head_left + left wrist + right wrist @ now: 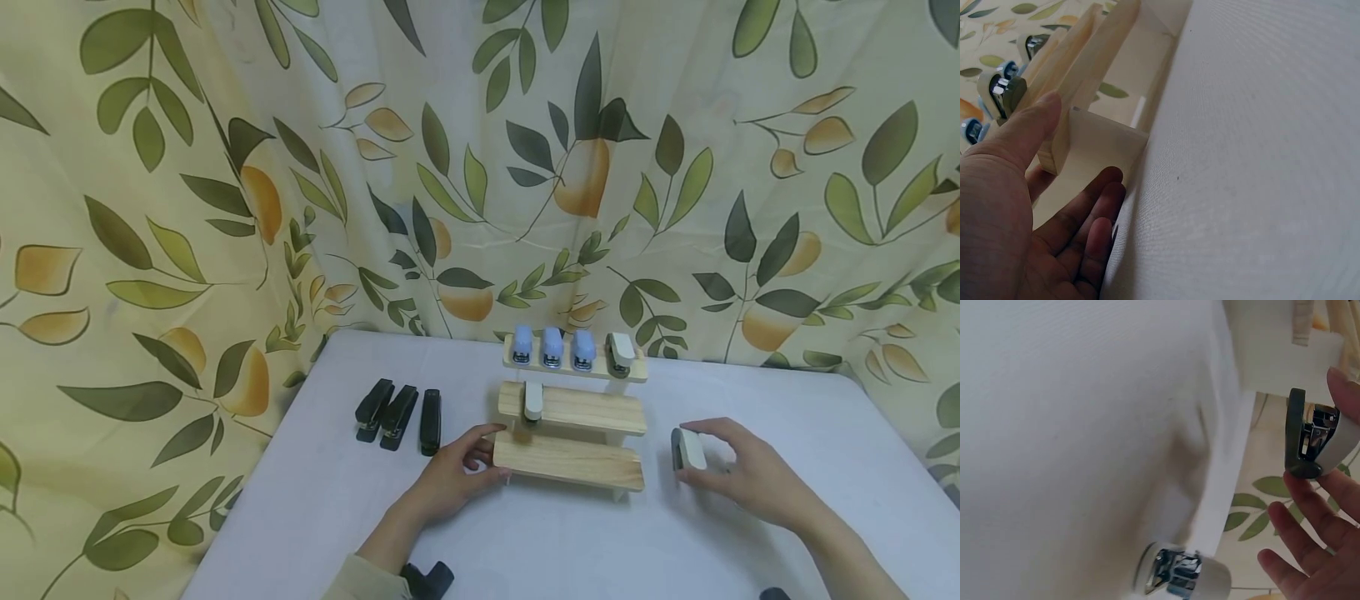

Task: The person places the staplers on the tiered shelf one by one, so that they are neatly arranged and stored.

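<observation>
My left hand (452,477) pinches the left end of the lowest board of a three-tier wooden display rack (570,461). In the left wrist view its thumb lies over the board (1054,153), with the other fingers beside the pale leg. My right hand (761,475), right of the rack, holds a small white stapler (693,450) between thumb and fingers. The right wrist view shows this stapler (1310,434) with its dark base and metal inside facing the camera. One more white stapler (533,400) stands at the middle board's left end.
Three small blue staplers (552,346) and a white stapler (621,353) line the top board. Several black staplers (397,415) lie left of the rack. Another white stapler (1210,578) shows low in the right wrist view. A leaf-patterned curtain (465,167) hangs behind the white table (315,517).
</observation>
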`<act>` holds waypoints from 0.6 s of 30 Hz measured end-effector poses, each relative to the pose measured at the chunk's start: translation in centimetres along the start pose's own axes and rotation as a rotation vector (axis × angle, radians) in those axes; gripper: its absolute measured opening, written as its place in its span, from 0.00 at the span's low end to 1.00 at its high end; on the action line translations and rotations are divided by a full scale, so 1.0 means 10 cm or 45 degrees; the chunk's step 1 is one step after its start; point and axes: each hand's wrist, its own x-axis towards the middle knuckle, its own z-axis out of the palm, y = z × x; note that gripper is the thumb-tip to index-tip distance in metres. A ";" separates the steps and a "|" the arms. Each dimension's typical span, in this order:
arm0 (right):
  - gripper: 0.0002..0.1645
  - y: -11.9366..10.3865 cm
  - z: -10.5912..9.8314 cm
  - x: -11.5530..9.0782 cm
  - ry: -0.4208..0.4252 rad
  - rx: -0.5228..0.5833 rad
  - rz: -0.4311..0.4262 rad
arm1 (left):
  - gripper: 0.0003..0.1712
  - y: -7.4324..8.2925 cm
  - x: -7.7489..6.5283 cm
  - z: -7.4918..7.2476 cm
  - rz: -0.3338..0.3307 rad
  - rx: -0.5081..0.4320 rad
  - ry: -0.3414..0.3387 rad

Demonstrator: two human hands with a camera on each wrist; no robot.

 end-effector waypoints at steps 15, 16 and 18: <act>0.47 -0.30 -0.16 0.00 0.105 0.045 -0.094 | 0.36 0.00 0.00 0.00 0.007 0.005 0.002; 0.47 -0.32 -0.17 0.00 0.109 0.048 -0.099 | 0.36 0.00 0.00 0.00 0.008 0.006 0.002; 0.46 -0.36 -0.18 -0.01 0.111 0.052 -0.105 | 0.36 -0.01 0.00 0.01 0.008 0.007 0.001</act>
